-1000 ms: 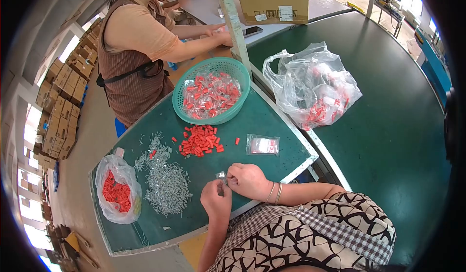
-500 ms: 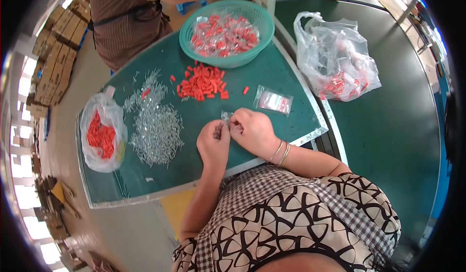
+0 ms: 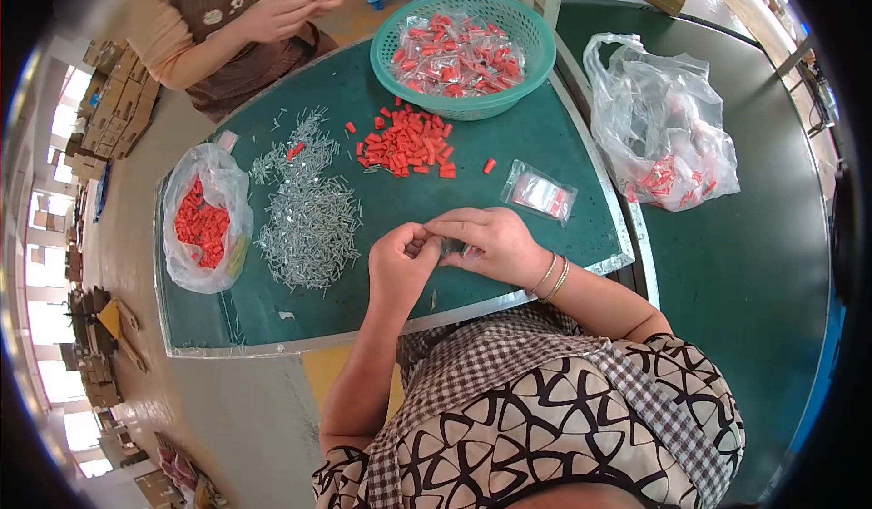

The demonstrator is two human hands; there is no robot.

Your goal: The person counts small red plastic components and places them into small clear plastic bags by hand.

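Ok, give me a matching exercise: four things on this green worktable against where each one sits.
Things:
1. teal basket
2. loose red plugs
3. pile of metal pins
4. small clear packet

Places:
A. between the red-filled bag and the hands
B. far edge of the table, full of packets
C. right of the loose red plugs
D. just in front of the basket

Pairs: 1-B, 2-D, 3-A, 4-C

Sleeveless black-and-cream top with triangle pattern, checked panel down the front, two thin bangles (image 3: 550,276) on the right wrist

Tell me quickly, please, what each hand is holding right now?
Left hand: closed, pinching a small clear bag.
Right hand: closed on the same small clear bag.
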